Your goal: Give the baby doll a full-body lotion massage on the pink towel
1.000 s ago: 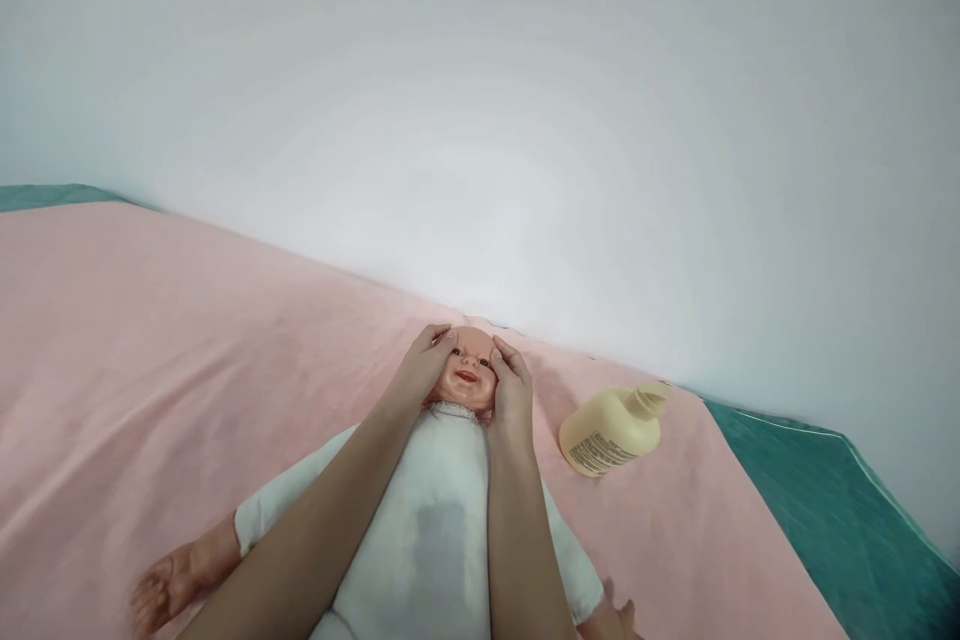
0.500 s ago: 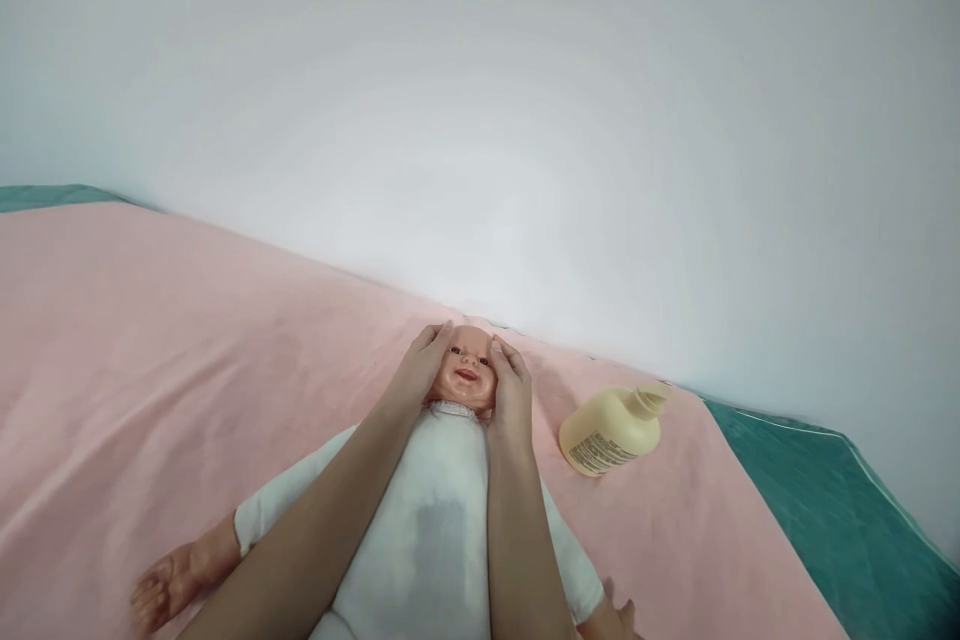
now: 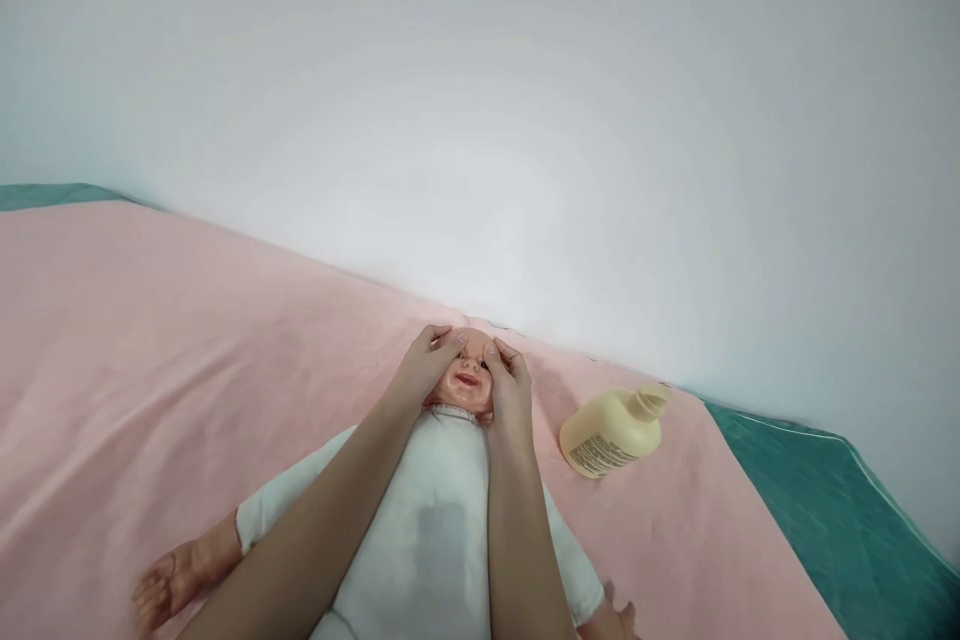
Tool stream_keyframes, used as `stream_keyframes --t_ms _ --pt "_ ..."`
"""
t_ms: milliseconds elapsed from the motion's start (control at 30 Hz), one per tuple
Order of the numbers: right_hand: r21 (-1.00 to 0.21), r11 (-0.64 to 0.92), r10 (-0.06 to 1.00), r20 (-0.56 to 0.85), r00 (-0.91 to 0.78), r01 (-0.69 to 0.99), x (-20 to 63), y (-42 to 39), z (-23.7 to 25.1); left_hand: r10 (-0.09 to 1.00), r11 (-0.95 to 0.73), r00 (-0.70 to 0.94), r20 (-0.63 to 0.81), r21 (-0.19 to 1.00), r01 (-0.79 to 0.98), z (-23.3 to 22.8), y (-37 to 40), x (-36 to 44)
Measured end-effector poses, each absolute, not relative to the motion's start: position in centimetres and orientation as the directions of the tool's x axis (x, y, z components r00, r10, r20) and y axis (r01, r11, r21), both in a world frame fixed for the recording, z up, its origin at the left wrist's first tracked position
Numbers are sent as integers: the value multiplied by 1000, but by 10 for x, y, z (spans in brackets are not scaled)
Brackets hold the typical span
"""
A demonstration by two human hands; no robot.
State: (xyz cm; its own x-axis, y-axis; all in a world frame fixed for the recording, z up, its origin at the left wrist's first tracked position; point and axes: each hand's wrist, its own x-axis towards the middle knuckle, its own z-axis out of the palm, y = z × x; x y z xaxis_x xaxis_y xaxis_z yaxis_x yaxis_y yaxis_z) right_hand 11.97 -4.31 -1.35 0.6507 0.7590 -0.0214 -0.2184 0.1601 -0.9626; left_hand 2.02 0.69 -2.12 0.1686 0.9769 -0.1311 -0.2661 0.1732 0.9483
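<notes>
A baby doll [image 3: 424, 490] in a white long-sleeved outfit lies on its back with its head away from me. My left hand [image 3: 429, 360] cups the left side of the doll's head [image 3: 468, 382], its thumb pressed on the brow near the eye. On the other side my right hand [image 3: 511, 382] holds the head the same way, thumb over the brow by the other eye. Fingers of both hands curl behind the head, partly hidden. My forearms pass over the doll's body and sleeves. A grey patch shows on its belly.
To the right of the head a pale yellow pump bottle [image 3: 611, 432] stands on the pink sheet [image 3: 247, 330]. Green cloth [image 3: 847, 500] shows past the sheet at the right and far left. A white wall [image 3: 480, 120] rises directly behind the doll's head.
Both thumbs have moved inward from the sides of the doll's forehead onto the brow, partly covering the eyes. The doll and bottle stay in place.
</notes>
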Motion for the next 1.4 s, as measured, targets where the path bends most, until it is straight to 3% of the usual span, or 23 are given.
stream_keyframes --t_ms 233,500,833,967,1100,1233,1400 --pt "-929 152 777 -98 622 -337 122 -45 -11 980 152 163 -110 949 -276 -21 8 21" --pt "-920 156 809 -91 581 -360 131 -41 -24 973 179 196 -123 936 -303 -23 11 19" --pt "-920 233 769 -23 639 -314 136 -35 -33 974 181 206 -100 887 -425 -25 5 15" --pt "-940 248 752 33 658 -236 140 -44 -37 985 65 170 -22 965 -253 -19 -4 -3" --pt "-977 188 811 96 577 -103 136 -68 -35 977 -26 211 28 1000 -13 -11 -24 -24" --pt "-994 104 856 103 506 28 124 -96 -25 935 -86 347 79 996 6 -12 -42 -27" --pt "-987 71 875 131 467 143 118 -109 -20 930 -124 353 103 992 39 -29 -38 -19"
